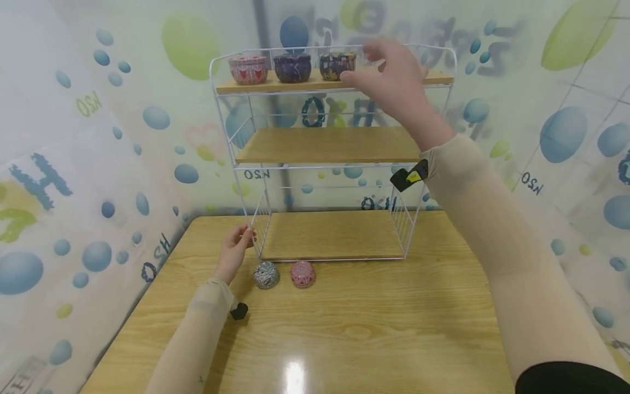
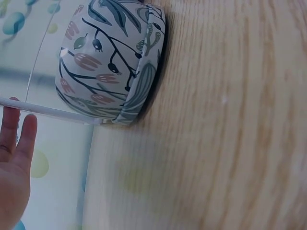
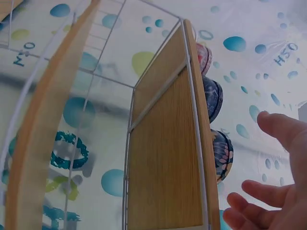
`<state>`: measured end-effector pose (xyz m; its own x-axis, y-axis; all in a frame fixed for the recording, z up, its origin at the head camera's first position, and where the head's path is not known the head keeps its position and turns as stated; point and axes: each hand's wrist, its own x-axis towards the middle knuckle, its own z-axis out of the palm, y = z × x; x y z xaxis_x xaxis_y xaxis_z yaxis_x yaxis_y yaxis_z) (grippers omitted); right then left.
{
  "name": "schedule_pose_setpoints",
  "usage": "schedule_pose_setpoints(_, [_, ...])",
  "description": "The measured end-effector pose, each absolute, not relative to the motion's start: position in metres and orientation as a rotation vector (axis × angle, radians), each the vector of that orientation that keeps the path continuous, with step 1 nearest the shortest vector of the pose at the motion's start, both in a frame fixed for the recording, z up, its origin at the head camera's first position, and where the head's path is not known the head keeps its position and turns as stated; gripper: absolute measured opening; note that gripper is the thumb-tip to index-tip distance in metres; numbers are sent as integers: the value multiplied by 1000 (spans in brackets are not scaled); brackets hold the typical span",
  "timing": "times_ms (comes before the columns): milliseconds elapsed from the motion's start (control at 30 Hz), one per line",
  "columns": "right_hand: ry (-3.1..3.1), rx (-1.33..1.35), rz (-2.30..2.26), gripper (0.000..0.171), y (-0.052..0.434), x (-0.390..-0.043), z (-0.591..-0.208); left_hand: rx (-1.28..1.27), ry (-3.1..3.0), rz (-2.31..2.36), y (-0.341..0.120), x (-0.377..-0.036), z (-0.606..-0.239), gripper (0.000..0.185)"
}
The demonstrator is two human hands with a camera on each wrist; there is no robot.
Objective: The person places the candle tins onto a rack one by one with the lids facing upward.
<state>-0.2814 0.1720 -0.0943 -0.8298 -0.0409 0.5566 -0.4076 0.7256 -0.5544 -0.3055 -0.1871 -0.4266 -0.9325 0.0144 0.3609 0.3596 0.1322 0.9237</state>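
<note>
A white wire rack (image 1: 321, 165) with wooden shelves stands on the table. Three small round patterned pots line its top shelf: a pink one (image 1: 248, 70), a purple one (image 1: 292, 68) and a dark floral one (image 1: 337, 66). My right hand (image 1: 394, 76) is raised beside the floral pot (image 3: 222, 155), fingers spread; a gap shows between them in the right wrist view. Low on the rack's left side, my left hand (image 1: 235, 249) holds the wire post (image 2: 50, 111). Near it on the table sit a domed grey-white leaf-patterned piece (image 2: 103, 62) and a domed pink piece (image 1: 302, 273).
The wooden table (image 1: 364, 328) reaches back to a patterned wall covering (image 1: 315, 33). The rack's middle shelf (image 1: 325, 145) and bottom shelf (image 1: 330, 234) lie below the pots. A wire rail (image 1: 433, 48) edges the top shelf's back and sides.
</note>
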Motion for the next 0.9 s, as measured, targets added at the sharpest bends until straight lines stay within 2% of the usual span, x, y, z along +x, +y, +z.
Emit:
schedule_pose_setpoints(333, [-2221,536,1098,55,177,-255,-134,-377,-2162,-1874,-182,-293,-412,24])
schedule_pose_setpoints(633, [-2221,756,1083,45,173,-250,-197,-369,-2136,-1913,-187,-308,-430,38])
schedule_pose_setpoints(900, [-2367,790,1127,43,160,-249,-256,-348,-2109,-1935,-188,-313,-437,24])
